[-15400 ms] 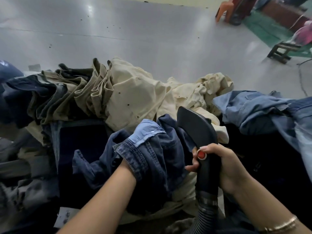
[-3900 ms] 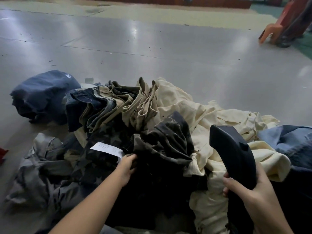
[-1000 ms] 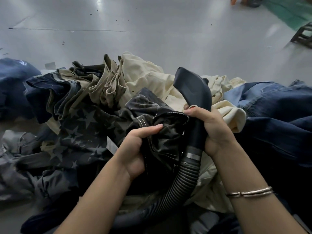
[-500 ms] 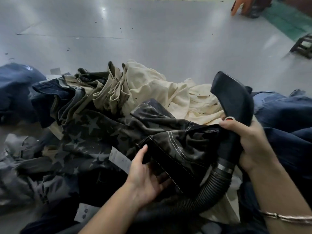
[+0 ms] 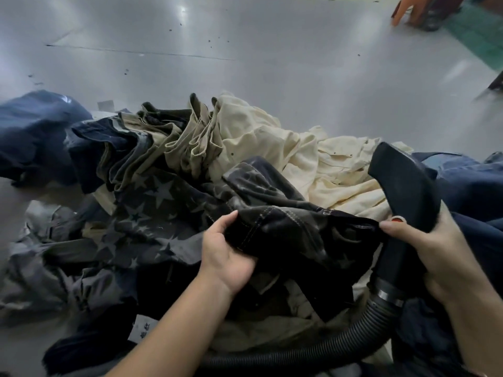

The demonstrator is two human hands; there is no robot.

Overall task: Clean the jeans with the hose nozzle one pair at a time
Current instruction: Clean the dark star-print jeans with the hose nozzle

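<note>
A dark pair of star-print jeans [image 5: 174,213] lies across the heap in front of me. My left hand [image 5: 226,251] grips its stitched edge, thumb on top. My right hand [image 5: 432,248] holds the black hose nozzle [image 5: 405,186] by its neck, thumb beside the red button [image 5: 398,219], and also pins the other end of that jeans edge against the nozzle. The nozzle mouth points up and away. Its ribbed hose [image 5: 326,346] curls under the cloth toward me.
Cream trousers [image 5: 294,156], olive folded pairs [image 5: 190,140] and dark blue jeans [image 5: 35,131] pile on the grey floor [image 5: 272,63]. More blue denim [image 5: 471,180] lies at the right. An orange stool [image 5: 405,9] stands far right. A white tag [image 5: 143,329] shows near my left forearm.
My left hand has turned and closed on the jeans edge; half a second ago it lay under the cloth with fingers spread. The edge is now stretched between both hands.
</note>
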